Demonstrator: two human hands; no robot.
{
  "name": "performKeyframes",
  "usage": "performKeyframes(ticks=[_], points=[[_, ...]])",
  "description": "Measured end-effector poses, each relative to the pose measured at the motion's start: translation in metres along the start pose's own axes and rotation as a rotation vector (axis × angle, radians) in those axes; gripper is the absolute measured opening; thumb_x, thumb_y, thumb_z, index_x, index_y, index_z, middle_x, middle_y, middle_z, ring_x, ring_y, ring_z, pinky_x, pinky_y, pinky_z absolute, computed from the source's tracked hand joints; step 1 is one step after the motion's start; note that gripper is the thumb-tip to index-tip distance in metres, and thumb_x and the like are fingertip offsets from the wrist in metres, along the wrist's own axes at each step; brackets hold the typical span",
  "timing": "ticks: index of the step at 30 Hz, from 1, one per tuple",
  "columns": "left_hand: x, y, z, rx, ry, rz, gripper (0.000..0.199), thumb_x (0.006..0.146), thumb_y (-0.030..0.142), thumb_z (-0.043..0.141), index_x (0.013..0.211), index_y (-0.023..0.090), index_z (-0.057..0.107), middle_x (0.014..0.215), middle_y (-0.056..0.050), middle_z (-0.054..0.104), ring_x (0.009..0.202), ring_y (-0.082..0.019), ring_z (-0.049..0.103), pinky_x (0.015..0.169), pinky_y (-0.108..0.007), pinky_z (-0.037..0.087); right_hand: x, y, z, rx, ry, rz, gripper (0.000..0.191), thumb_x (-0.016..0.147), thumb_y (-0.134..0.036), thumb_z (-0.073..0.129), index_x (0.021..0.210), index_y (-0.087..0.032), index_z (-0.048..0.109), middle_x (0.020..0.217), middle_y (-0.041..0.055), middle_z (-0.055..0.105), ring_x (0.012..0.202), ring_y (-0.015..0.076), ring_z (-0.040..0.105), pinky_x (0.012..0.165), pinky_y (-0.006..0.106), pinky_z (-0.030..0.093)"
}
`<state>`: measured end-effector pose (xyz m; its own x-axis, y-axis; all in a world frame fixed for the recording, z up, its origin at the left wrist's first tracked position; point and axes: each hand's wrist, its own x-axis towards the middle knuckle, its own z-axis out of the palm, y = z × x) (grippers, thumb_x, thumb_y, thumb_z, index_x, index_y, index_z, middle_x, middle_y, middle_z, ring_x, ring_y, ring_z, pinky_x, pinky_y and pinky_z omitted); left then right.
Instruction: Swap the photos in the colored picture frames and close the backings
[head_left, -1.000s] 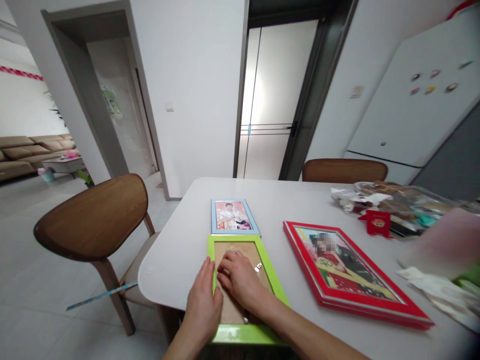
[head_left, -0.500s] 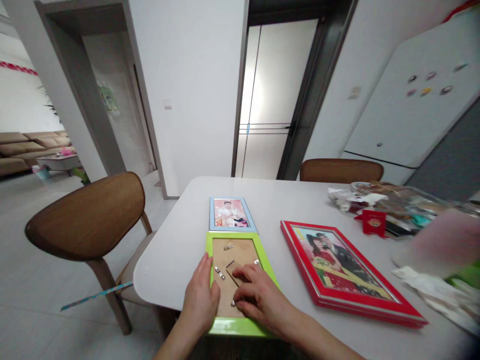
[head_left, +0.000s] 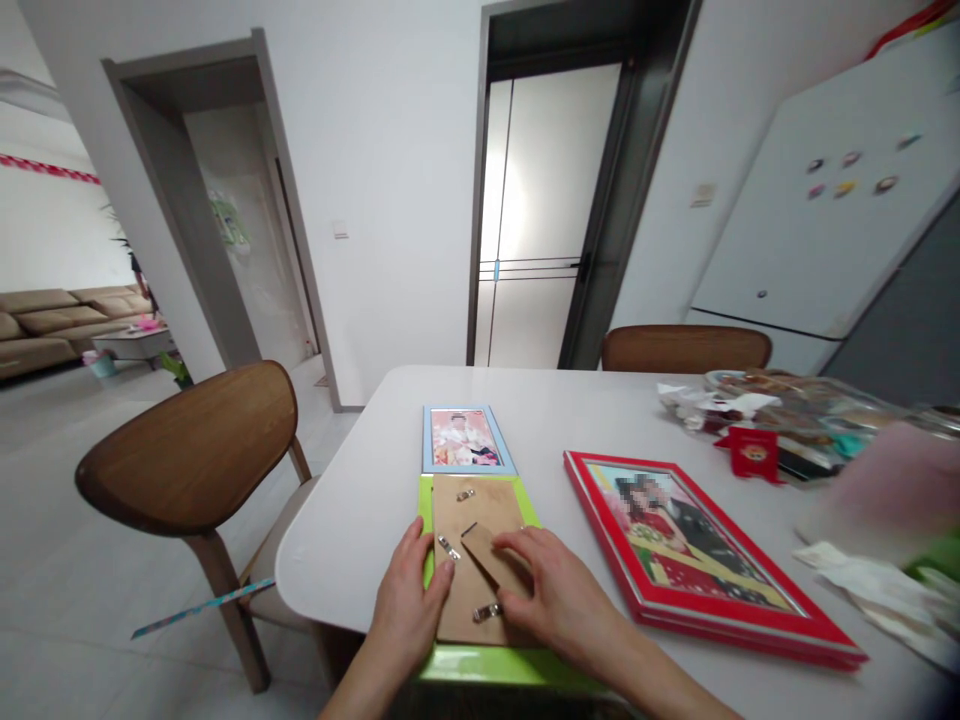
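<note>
A lime-green photo frame [head_left: 480, 662] lies face down at the table's near edge. Its brown backing board [head_left: 459, 515], fitted with several small metal clips and a flap-like stand leg [head_left: 487, 565], sits raised and a little askew over the opening. My right hand [head_left: 551, 590] is closed on the board by its stand leg, thumb and fingers bent around it. Along the left side, my left hand [head_left: 411, 590] holds the frame, its thumb at the board's edge. Touching the green frame's far end is a light-blue photo frame [head_left: 427, 440] with a picture facing up.
To the right lies a large red photo frame [head_left: 615, 560], apparently stacked on another. Beyond it are a red card box [head_left: 754, 453], crumpled white tissue [head_left: 862, 575], a blurred pink item [head_left: 874, 490] and clear plastic packaging [head_left: 840, 400]. Wooden chairs [head_left: 202, 440] stand at the left and far side.
The backing board has risen out of the green frame's recess and covers part of its right border. My right hand has shifted slightly right with it. The head view has tilted slightly upward.
</note>
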<state>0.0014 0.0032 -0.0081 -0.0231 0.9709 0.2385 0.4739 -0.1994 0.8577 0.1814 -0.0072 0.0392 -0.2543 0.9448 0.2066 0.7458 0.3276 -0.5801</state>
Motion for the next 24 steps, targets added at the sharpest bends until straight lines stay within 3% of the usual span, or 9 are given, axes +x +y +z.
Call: performKeyframes(ticks=[2, 5, 7, 9, 13, 16, 21, 24], points=[[0.003, 0.007, -0.002, -0.060, 0.018, -0.030, 0.026, 0.069, 0.035, 0.052, 0.084, 0.015, 0.060, 0.119, -0.010, 0.050, 0.111, -0.024, 0.042, 0.095, -0.035, 0.030, 0.001, -0.008, -0.003, 0.016, 0.029, -0.019, 0.035, 0.059, -0.019, 0.055, 0.094, -0.016, 0.057, 0.092, 0.0075, 0.057, 0.088, 0.0197, 0.049, 0.079, 0.030, 0.037], [0.008, 0.010, -0.011, -0.161, 0.029, -0.114, 0.029, 0.072, 0.043, 0.045, 0.069, 0.016, 0.055, 0.082, -0.005, 0.064, 0.080, -0.020, 0.059, 0.069, -0.029, 0.046, 0.004, -0.014, -0.007, 0.078, 0.062, -0.064, 0.033, 0.063, -0.023, 0.054, 0.096, -0.018, 0.055, 0.093, 0.0060, 0.056, 0.087, 0.0184, 0.050, 0.078, 0.030, 0.039], [0.010, 0.007, -0.024, -0.216, 0.038, -0.184, 0.031, 0.072, 0.046, 0.042, 0.066, 0.017, 0.051, 0.060, 0.001, 0.061, 0.058, -0.017, 0.059, 0.051, -0.025, 0.045, 0.005, -0.008, -0.009, 0.090, 0.090, -0.042, 0.032, 0.069, -0.028, 0.050, 0.099, -0.019, 0.054, 0.095, 0.0064, 0.056, 0.085, 0.0179, 0.051, 0.075, 0.030, 0.040], [0.011, -0.002, -0.044, -0.248, 0.056, -0.245, 0.031, 0.070, 0.048, 0.043, 0.066, 0.018, 0.049, 0.055, 0.004, 0.058, 0.051, -0.015, 0.057, 0.046, -0.023, 0.043, 0.006, 0.007, -0.010, 0.028, 0.119, 0.032, 0.035, 0.073, -0.032, 0.045, 0.103, -0.016, 0.052, 0.097, 0.0088, 0.056, 0.086, 0.0190, 0.052, 0.074, 0.030, 0.041], [0.009, -0.027, -0.086, -0.232, 0.082, -0.341, 0.031, 0.065, 0.048, 0.048, 0.068, 0.017, 0.050, 0.055, 0.003, 0.059, 0.051, -0.015, 0.057, 0.047, -0.023, 0.042, 0.006, 0.041, -0.003, -0.182, 0.072, 0.182, 0.043, 0.072, -0.029, 0.045, 0.111, -0.009, 0.048, 0.097, 0.0136, 0.055, 0.089, 0.0223, 0.053, 0.078, 0.032, 0.038], [0.008, -0.042, -0.108, -0.151, 0.088, -0.379, 0.030, 0.064, 0.045, 0.049, 0.069, 0.017, 0.052, 0.054, 0.001, 0.061, 0.051, -0.017, 0.057, 0.047, -0.025, 0.042, 0.008, 0.052, 0.004, -0.244, 0.027, 0.221, 0.048, 0.070, -0.023, 0.045, 0.115, -0.007, 0.043, 0.096, 0.0152, 0.056, 0.089, 0.0225, 0.053, 0.078, 0.030, 0.038], [0.014, -0.052, -0.127, 0.083, 0.151, -0.358, 0.036, 0.058, 0.040, 0.054, 0.084, 0.015, 0.054, 0.054, 0.000, 0.060, 0.056, -0.023, 0.059, 0.054, -0.032, 0.044, 0.016, 0.048, 0.002, -0.172, 0.074, 0.251, 0.051, 0.063, -0.014, 0.043, 0.114, -0.005, 0.043, 0.097, 0.0169, 0.057, 0.087, 0.0230, 0.054, 0.076, 0.031, 0.038], [0.013, -0.042, -0.123, 0.213, 0.232, -0.286, 0.048, 0.057, 0.036, 0.056, 0.099, 0.014, 0.050, 0.084, -0.006, 0.061, 0.084, -0.029, 0.056, 0.078, -0.042, 0.040, 0.015, 0.040, -0.008, 0.124, 0.086, 0.394, 0.057, 0.062, -0.014, 0.042, 0.119, -0.009, 0.037, 0.078, 0.0088, 0.060, 0.066, 0.0186, 0.057, 0.062, 0.029, 0.042]])
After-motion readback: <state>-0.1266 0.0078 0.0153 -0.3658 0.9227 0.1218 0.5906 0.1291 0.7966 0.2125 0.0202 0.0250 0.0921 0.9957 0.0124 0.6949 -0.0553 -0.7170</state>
